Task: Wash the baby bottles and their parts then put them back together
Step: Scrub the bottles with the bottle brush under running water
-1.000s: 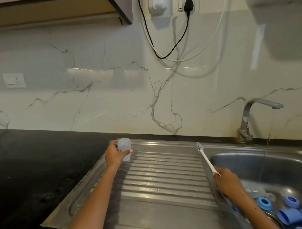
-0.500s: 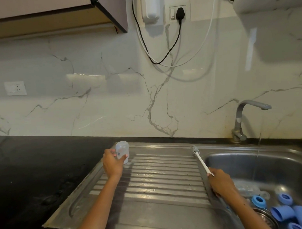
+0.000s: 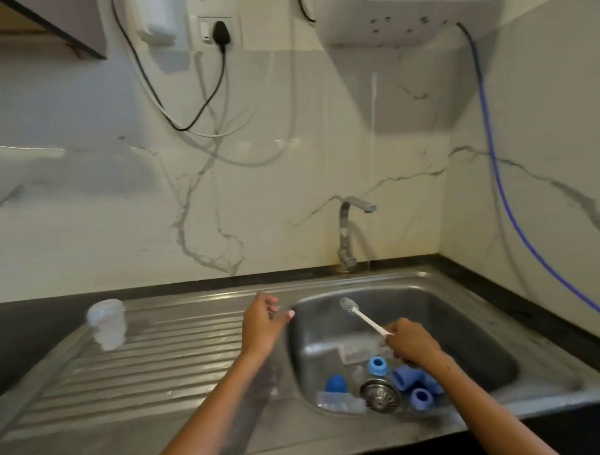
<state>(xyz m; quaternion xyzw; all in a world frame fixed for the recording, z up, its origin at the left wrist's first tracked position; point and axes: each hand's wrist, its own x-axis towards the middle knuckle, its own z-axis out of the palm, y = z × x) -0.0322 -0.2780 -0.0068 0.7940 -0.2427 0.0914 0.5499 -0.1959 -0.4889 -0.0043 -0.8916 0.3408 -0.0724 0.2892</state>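
A clear baby bottle (image 3: 106, 324) stands by itself on the ribbed drainboard (image 3: 157, 365) at the far left. My left hand (image 3: 264, 323) hovers over the sink's left rim, fingers loosely curled, with nothing seen in it. My right hand (image 3: 412, 343) grips the white handle of a bottle brush (image 3: 363, 316), its bristle head pointing up and left over the basin (image 3: 458, 321). On the basin floor lie several blue rings and caps (image 3: 419, 384), a blue cap (image 3: 335, 383) and a clear bottle (image 3: 340, 400) on its side.
The tap (image 3: 347, 235) at the back runs a thin stream into the basin. The drain strainer (image 3: 379, 393) sits among the parts. Black counter (image 3: 23, 323) lies left of the drainboard. Cables and a blue hose (image 3: 497, 173) hang on the marble wall.
My left hand let go of the clear bottle, leaving it on the drainboard, and moved right toward the basin. My right hand carried the brush over the basin. The view swung right.
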